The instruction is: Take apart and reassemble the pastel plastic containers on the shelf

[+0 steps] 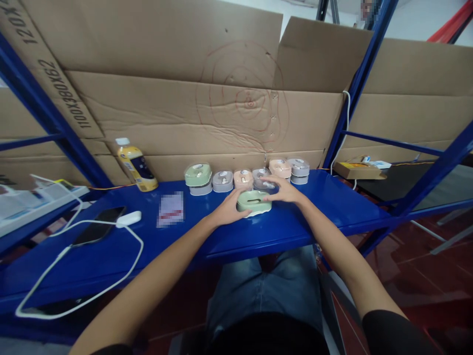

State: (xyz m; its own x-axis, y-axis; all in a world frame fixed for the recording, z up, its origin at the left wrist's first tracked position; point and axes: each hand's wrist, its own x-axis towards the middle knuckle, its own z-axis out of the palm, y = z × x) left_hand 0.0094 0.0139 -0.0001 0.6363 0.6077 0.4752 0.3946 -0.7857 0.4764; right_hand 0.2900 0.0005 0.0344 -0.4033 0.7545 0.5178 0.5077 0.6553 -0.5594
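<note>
A small pale green oval box [254,209] with a dark slot in its top sits near the front of the blue table. My left hand [229,209] wraps its left end, thumb at the front and fingers behind. At the right end, my right hand [286,192] is open, its thumb at the box's rim and its other fingers spread above. Those fingers partly cover a grey box [261,183] with a clear lid. Beside it in the row behind stand a peach box [243,178] and another grey box [222,182].
A green box [198,174] is stacked on a grey one at the row's left; a peach box [280,168] and a grey stack [298,172] stand at its right. Leftward are a yellow bottle [138,167], a phone [99,226] and a white cable [138,256]. Cardboard [155,108] backs the table.
</note>
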